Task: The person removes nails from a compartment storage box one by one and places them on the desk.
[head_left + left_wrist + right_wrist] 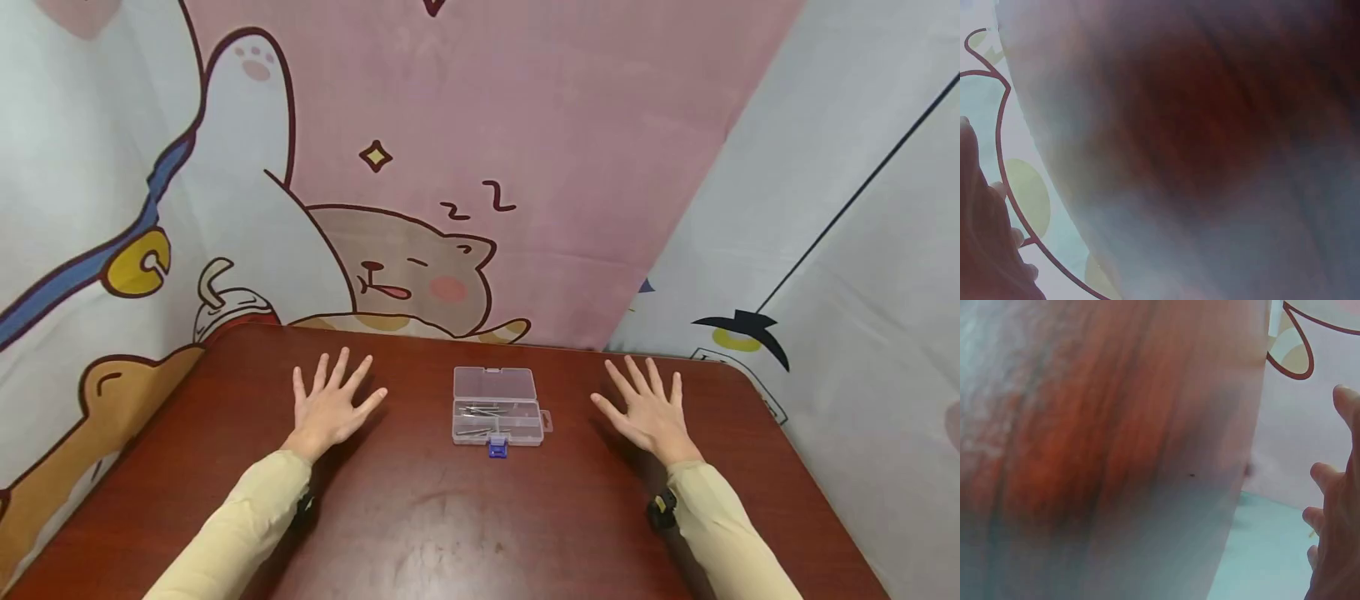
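Note:
A clear plastic case [498,423] sits on the table between the two hands, its lid [495,384] tipped back toward the wall. Several thin metal pieces [483,410] lie in its compartments, too small to identify. At the case's front edge is a blue latch [497,448]. My left hand [327,414], left of the case, has its fingers spread and holds nothing. To the right of the case, my right hand [651,414] is likewise spread and holds nothing. Part of the left hand [988,231] shows in the left wrist view, and part of the right hand [1338,512] in the right wrist view.
The case stands on a reddish-brown wooden table [420,525]. Behind the table hangs a pink and white cartoon-printed cloth [585,167], which also runs along both sides. A dark band with a small device [662,509] is at the right wrist.

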A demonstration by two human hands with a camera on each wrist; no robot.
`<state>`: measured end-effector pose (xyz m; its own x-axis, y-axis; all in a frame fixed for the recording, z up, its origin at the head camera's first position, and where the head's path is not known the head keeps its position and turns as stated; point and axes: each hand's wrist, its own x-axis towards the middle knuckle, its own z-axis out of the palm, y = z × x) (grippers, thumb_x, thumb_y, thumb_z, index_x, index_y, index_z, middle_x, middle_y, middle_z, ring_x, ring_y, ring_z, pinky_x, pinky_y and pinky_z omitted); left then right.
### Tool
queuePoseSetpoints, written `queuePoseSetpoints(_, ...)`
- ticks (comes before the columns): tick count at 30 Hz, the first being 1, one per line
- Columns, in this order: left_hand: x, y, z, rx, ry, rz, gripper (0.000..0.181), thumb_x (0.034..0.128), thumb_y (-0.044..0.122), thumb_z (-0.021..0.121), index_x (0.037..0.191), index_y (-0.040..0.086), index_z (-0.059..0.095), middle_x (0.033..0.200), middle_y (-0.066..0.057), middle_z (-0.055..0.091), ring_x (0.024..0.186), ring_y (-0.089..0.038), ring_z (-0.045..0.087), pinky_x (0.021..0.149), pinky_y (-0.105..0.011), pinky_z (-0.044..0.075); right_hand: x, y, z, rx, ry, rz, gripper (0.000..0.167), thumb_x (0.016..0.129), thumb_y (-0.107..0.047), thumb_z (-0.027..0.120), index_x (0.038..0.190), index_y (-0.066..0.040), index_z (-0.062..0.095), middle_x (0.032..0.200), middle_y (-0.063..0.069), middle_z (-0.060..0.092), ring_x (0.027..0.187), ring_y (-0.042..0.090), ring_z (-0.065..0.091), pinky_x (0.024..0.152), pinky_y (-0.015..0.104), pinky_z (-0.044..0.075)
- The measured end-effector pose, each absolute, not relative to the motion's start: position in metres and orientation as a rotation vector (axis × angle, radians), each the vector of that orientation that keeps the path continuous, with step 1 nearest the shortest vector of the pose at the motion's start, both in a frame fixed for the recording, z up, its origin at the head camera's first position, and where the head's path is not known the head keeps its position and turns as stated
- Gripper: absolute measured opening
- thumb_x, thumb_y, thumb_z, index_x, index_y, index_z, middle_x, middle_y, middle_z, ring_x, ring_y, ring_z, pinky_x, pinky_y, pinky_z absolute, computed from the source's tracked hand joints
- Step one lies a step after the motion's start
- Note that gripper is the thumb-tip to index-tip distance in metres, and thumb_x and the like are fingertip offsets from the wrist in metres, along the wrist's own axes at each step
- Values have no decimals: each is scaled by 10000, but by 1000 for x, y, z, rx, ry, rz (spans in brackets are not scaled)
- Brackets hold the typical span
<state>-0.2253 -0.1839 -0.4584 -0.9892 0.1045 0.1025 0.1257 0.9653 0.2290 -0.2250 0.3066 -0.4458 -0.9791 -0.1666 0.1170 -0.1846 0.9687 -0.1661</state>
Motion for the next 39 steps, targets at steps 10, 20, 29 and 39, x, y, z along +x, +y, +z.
queuePoseSetpoints(10,-231,-172,-452,-233,-3019,-369,736,933,655,401,1542,265,267,1604,-125,103,1442,-400,6,1036,-623,-175,-227,297,-439,296,-3008,266,784,937,-665,373,1539,-173,277,1580,183,166,1439,411,10,1043,628,-159)
queuePoseSetpoints(20,-227,-133,-456,-383,-3057,-448,761,925,691,357,1547,267,247,1592,-122,170,1433,-399,113,1050,-658,-79,-229,275,-445,474,-2991,360,658,989,-565,374,1513,-169,347,1555,171,250,1442,390,50,1080,627,-42)
queuePoseSetpoints(29,-225,-98,-462,-583,-3113,-442,773,902,718,376,1545,314,235,1599,-73,163,1441,-354,134,1066,-640,-61,-228,253,-452,610,-2942,430,577,1003,-484,424,1479,-157,418,1516,162,337,1429,377,153,1093,618,35)
queuePoseSetpoints(39,-229,-77,-461,-882,-3127,-461,818,887,692,467,1549,270,238,1604,-104,121,1433,-367,155,1065,-654,-35,-227,231,-455,818,-2858,564,461,1017,-385,457,1427,-181,505,1473,190,392,1403,393,229,1100,597,109)
